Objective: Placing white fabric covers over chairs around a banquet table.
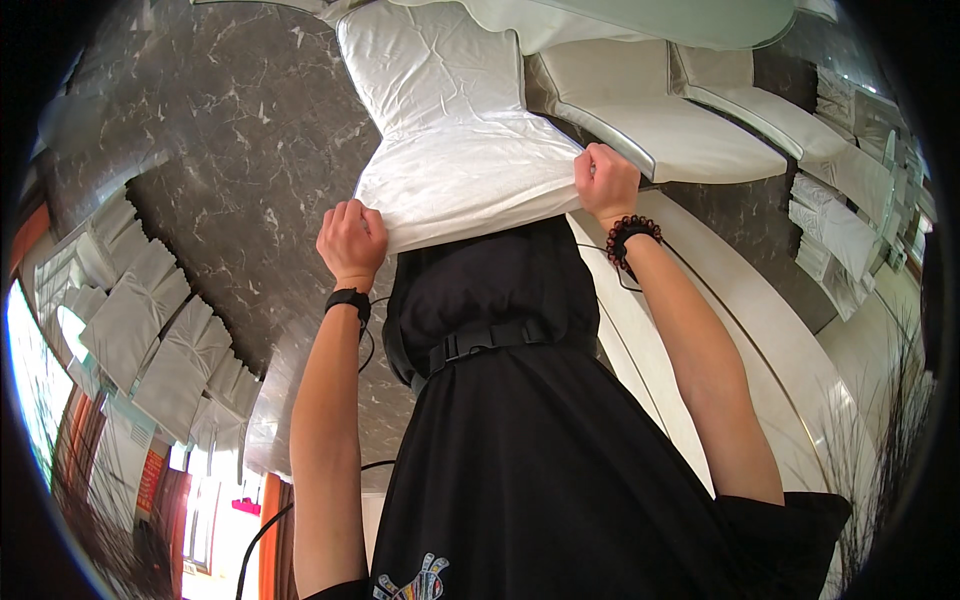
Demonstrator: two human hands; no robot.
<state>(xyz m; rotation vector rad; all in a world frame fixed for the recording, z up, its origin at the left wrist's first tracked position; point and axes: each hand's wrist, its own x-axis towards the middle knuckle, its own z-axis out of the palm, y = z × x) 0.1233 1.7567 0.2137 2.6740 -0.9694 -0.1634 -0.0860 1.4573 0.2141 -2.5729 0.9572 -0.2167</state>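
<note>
A white, wrinkled chair cover with dark piping lies over a chair at the upper middle. Its near edge is stretched level in front of my waist. My left hand is closed on the left corner of that edge, fingers curled over the cloth. At the right corner, my right hand grips the same cloth in a fist. Creases run across the fabric between the two hands. Under the cover, the chair itself is hidden.
More white covered chairs stand at the right, beside a pale round tabletop. Several white chairs are at the far left. Dark marbled floor spreads on the left. A curved cream surface lies right of my body.
</note>
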